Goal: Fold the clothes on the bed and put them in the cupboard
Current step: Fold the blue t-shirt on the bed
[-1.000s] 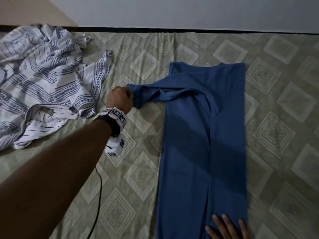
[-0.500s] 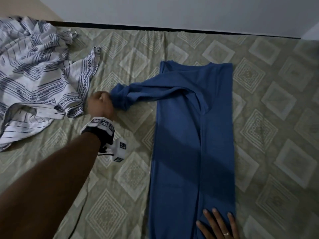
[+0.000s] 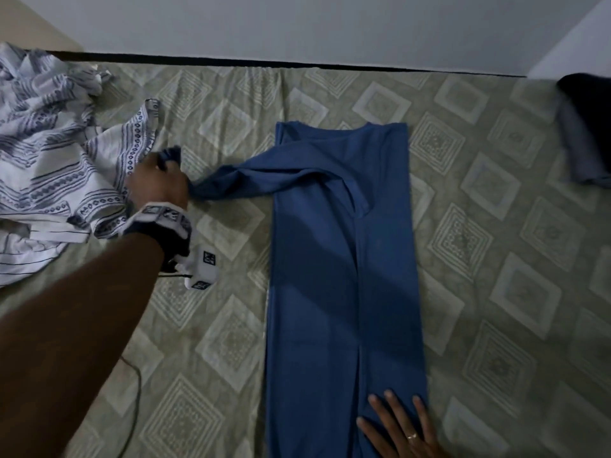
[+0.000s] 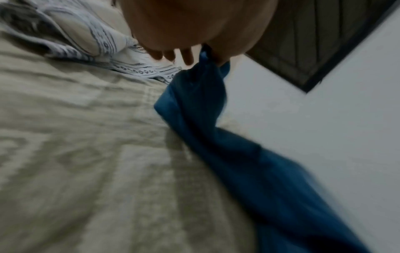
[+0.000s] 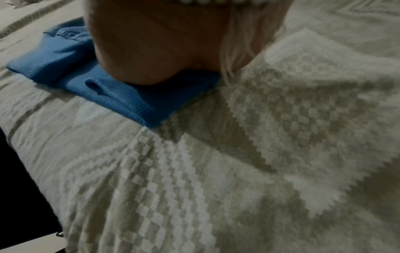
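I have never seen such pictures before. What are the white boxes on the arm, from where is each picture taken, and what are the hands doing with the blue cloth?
No machine here: a person folds clothes with bare hands and wears three cameras. The big picture comes from a camera on the head, looking down at the bed. The white box strapped to the left wrist is one of the other cameras; each wrist camera looks along its hand.

On the bed lie a blue shirt, half folded, a crumpled striped white garment at the left, and some dark cloth at the far right.

The left hand grips the end of the shirt's sleeve, stretched out sideways; the left wrist view shows the fingers pinching it. The right hand lies flat on the shirt's near end and holds it down.
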